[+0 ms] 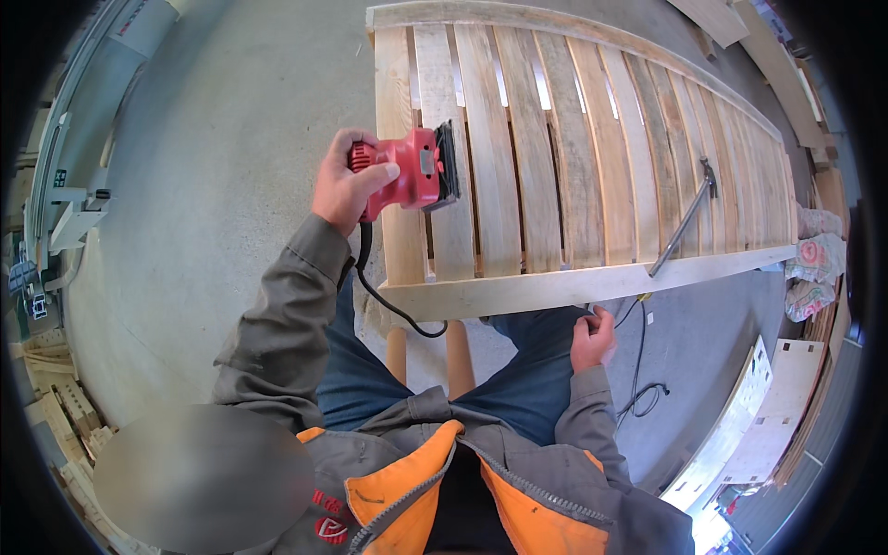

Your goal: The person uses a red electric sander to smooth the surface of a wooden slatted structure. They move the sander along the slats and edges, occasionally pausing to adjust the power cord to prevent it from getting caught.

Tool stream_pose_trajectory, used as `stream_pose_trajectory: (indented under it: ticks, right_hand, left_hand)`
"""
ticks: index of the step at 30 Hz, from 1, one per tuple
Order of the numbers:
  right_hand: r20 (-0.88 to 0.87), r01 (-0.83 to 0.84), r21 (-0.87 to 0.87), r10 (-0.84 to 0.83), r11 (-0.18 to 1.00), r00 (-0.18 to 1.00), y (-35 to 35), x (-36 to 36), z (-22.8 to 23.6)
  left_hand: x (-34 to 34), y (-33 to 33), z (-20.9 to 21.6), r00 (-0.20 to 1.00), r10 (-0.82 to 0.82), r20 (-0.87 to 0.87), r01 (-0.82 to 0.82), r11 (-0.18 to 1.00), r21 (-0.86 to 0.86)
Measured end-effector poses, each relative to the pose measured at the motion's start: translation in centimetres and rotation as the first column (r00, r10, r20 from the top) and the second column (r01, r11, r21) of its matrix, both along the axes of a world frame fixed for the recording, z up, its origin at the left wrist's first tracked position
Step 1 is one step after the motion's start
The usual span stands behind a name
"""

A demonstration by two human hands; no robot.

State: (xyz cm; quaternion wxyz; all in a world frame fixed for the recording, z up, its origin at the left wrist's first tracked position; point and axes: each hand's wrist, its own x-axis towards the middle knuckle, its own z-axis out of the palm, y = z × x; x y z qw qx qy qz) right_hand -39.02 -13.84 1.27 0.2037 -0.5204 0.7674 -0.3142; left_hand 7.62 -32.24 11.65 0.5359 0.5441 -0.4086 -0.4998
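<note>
My left hand (356, 180) is closed round the body of a red electric sander (405, 171). The sander is tilted on its side, its black pad (448, 166) turned to the right over the first slats of a wooden slatted frame (518, 294). From the sander a black cord (368, 273) loops down towards my legs. My right hand (592, 340) is beside my right knee, just below the frame's near rail, with fingers curled together. Whatever it may hold is too small to make out. A hammer (684, 222) lies across the slats on the right, its handle end over the near rail.
Another black cable (638, 370) lies on the concrete floor right of my leg. Pale boards (740, 416) lean at the right, near patterned sacks (814, 273). Scrap wood (65, 407) is stacked at the lower left, and a long machine (88, 120) stands along the left side.
</note>
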Motion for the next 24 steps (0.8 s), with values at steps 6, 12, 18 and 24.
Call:
stream_pose_trajectory:
  ticks: [6,12,18,24]
  right_hand:
    - [0.005,-0.015,0.000,0.015,1.000,1.000,0.1,0.0,0.2]
    - [-0.007,-0.026,-0.017,0.026,1.000,1.000,0.3,-0.2,0.1]
    - [-0.037,-0.039,-0.006,0.039,0.999,0.999,0.2,-0.1,0.2]
    - [-0.070,-0.044,0.002,0.044,0.999,0.997,0.1,-0.2,0.2]
  left_hand:
    - [-0.4,2.9,-0.4,0.999,-0.010,-0.047,0.010,1.000,-0.011]
    - [-0.6,6.0,-0.9,0.997,-0.020,-0.081,0.021,1.000,0.016]
    - [-1.1,9.2,-1.3,0.989,-0.016,-0.145,0.019,1.000,0.020]
    - [-1.2,9.2,-1.3,0.978,0.003,-0.209,0.007,0.999,0.049]
